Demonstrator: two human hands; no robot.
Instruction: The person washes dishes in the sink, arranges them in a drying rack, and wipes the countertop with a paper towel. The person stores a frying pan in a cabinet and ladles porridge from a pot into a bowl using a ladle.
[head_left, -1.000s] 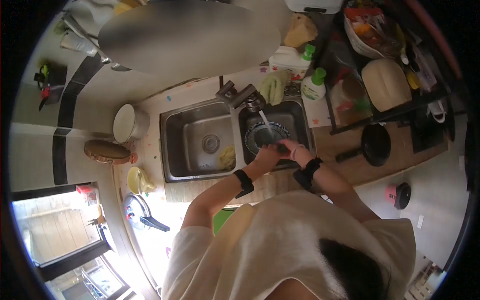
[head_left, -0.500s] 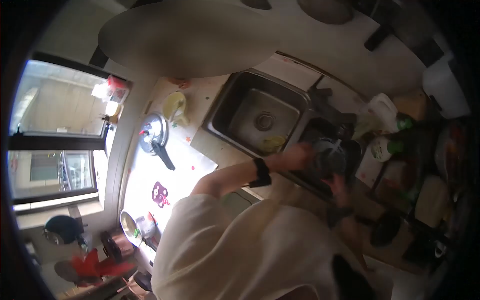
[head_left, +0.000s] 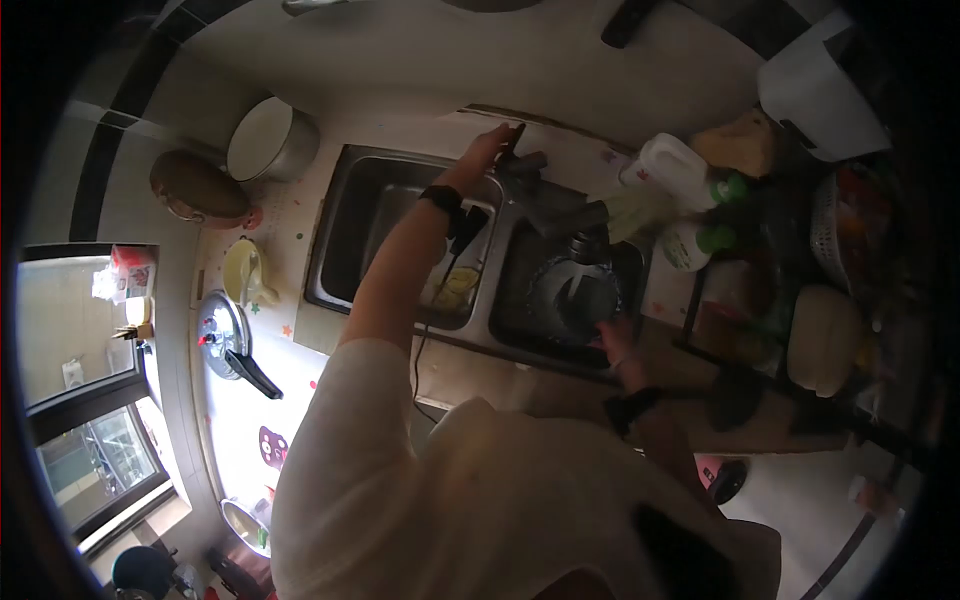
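My left hand [head_left: 486, 150] is stretched to the back of the sink, its fingers closed around the dark faucet lever [head_left: 515, 140]. The faucet spout [head_left: 575, 220] points over the right sink basin [head_left: 510, 320]. Below it, a round, dark bowl [head_left: 590, 298] with a pale, bubbly-looking rim sits in that basin, with what looks like a stream of water falling into it. My right hand [head_left: 618, 342] grips the bowl's near right edge; some of its fingers are hidden. A yellowish sponge or cloth [head_left: 458, 288] lies in the left sink basin [head_left: 345, 240].
Right of the sink stand a white bottle [head_left: 672, 160] and a green-capped bottle [head_left: 688, 245]. A pressure-cooker lid [head_left: 222, 335], a yellow container [head_left: 242, 272] and a pale pot [head_left: 270, 140] are on the left counter. A dark cable [head_left: 422, 350] runs over the sink's front edge.
My left hand has left the bowl and moved up and back to the faucet lever. My right hand stays at the bowl. The view has shifted.
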